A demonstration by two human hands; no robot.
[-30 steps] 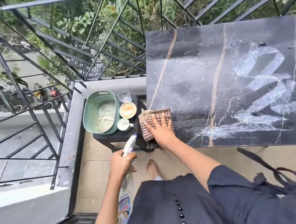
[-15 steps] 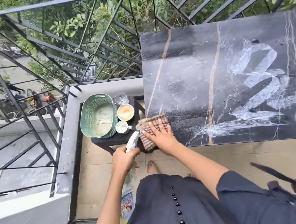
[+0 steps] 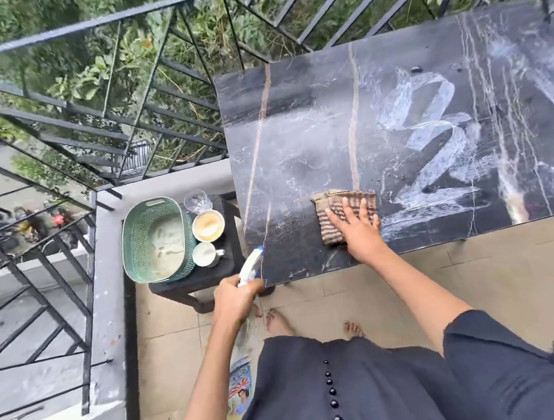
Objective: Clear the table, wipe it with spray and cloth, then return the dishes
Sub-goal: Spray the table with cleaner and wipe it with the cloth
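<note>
The black marble table [image 3: 313,144] carries white foamy streaks on its right half. My right hand [image 3: 356,225] presses flat on a striped brown cloth [image 3: 333,204] near the table's front edge. My left hand [image 3: 235,299] grips a white spray bottle [image 3: 250,265] by its neck, held below the table's front left corner, with its body hanging down. On a small dark stool [image 3: 231,245] left of the table stand a green basket [image 3: 155,239], a bowl [image 3: 208,225], a white cup [image 3: 206,254] and a clear glass [image 3: 196,200].
A black metal railing [image 3: 119,89] fences the balcony at the back and left, above a grey ledge [image 3: 107,296]. Tiled floor [image 3: 481,284] runs along the table's front, where my bare feet [image 3: 277,322] stand.
My right hand slid the cloth rightward along the table's front edge, away from the left corner. The left hand still holds the spray bottle. The camera view shifted.
</note>
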